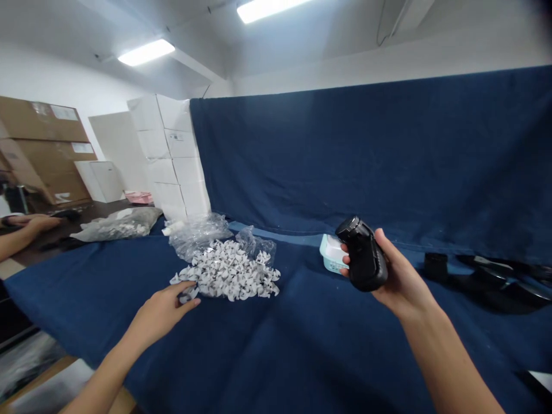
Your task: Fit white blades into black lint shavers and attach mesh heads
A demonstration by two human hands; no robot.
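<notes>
My right hand point(401, 276) is wrapped round a black handheld device point(364, 256) and keeps it raised above the blue cloth. A ribbed round knob tops the device; its exact kind I cannot tell. At the near left edge of a pile of small grey plastic pieces point(233, 270), my left hand point(166, 310) has its thumb and fingers apart. A few pieces lie between the fingertips, apparently not gripped. Behind the device stands a light-blue plastic basket point(330, 261) with something white in it, partly covered by my right hand.
Clear plastic bags point(200, 233) lie behind the pile. A filled bag point(123, 223) sits further left, near another person's hand point(41, 223). White boxes point(172, 155) are stacked at the back. Black items point(487, 279) rest at the right on the blue-covered table point(276, 356).
</notes>
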